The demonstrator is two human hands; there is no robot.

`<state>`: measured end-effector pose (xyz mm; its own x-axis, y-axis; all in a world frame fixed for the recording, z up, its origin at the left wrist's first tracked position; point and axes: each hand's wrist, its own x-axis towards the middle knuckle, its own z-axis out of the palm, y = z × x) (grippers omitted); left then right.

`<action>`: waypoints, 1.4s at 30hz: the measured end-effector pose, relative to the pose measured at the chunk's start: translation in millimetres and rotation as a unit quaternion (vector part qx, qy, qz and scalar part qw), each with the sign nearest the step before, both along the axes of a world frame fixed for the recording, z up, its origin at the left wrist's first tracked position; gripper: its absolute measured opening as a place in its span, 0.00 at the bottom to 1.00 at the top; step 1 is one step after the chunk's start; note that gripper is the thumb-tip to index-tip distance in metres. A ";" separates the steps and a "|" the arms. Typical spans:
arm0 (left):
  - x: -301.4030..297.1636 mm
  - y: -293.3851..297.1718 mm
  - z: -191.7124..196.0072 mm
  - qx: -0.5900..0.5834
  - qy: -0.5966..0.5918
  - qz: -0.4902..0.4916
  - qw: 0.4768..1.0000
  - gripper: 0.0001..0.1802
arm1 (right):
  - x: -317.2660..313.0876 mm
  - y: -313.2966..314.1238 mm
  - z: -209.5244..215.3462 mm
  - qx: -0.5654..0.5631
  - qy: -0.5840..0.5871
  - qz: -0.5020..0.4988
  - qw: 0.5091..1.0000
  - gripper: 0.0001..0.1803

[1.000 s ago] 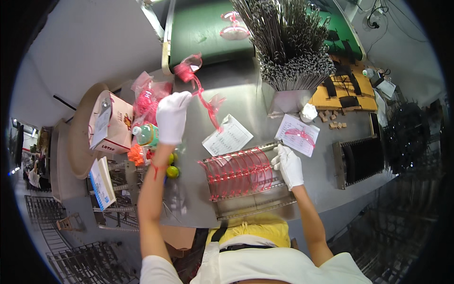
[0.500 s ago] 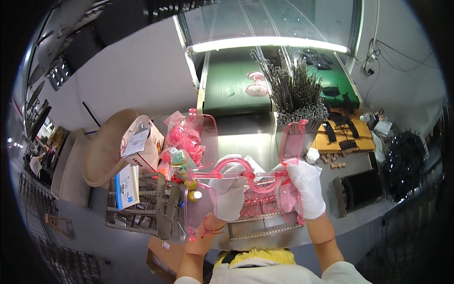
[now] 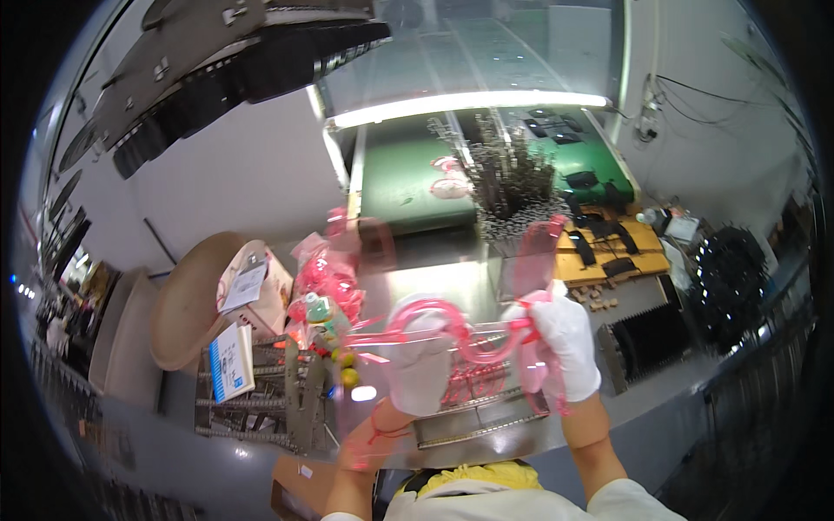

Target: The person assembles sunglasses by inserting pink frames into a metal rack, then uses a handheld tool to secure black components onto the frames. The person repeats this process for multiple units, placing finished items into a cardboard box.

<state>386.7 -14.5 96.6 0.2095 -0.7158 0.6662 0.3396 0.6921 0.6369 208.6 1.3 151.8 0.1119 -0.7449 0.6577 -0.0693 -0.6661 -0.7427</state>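
Note:
In front of me is a large translucent pink plastic frame (image 3: 421, 306), with curved loops in its middle and thin clear side parts. My right hand (image 3: 566, 352), white-gloved, is closed around its right end. My left hand (image 3: 420, 369), also gloved, is behind the frame's left half; its fingers are blurred and partly covered, so their grip is unclear. Below the frame, between my hands, is a metal rack (image 3: 473, 434) with pink pieces in a row.
Left are a pink heap in clear plastic (image 3: 328, 282), a bottle (image 3: 320, 310), a paper bag (image 3: 259, 295) and metal racks (image 3: 261, 412). A bundle of thin metal hooks (image 3: 512, 178) stands ahead, before a green conveyor (image 3: 404, 165). Right is a black-toothed rack (image 3: 647, 343).
The whole view has shifted, bringing more of the dark overhead rack in at upper left. My hands keep nearly the same place around the pink frame, which is now more blurred.

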 end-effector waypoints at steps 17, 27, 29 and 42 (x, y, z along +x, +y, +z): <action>16.8 13.3 21.0 0.088 -0.072 0.224 0.968 0.08 | 42.9 15.5 52.2 0.304 -0.082 0.198 0.928 0.16; 30.8 -13.3 -0.4 0.107 -0.144 0.191 0.965 0.09 | 55.7 12.7 -40.0 0.386 0.036 0.362 0.848 0.18; 37.0 -14.5 -2.4 0.098 -0.176 0.181 0.963 0.09 | 36.6 -5.0 -23.8 0.397 -0.013 0.208 0.894 0.19; 9.2 -24.0 24.5 0.137 -0.141 0.023 0.980 0.18 | 3.5 -14.9 53.9 0.261 -0.089 0.139 0.951 0.18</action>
<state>395.9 -38.5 121.1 0.0813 -0.8697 0.4868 0.0948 0.4930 0.8649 212.1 -13.7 205.7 0.2740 -0.9331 0.2330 0.2125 -0.1775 -0.9609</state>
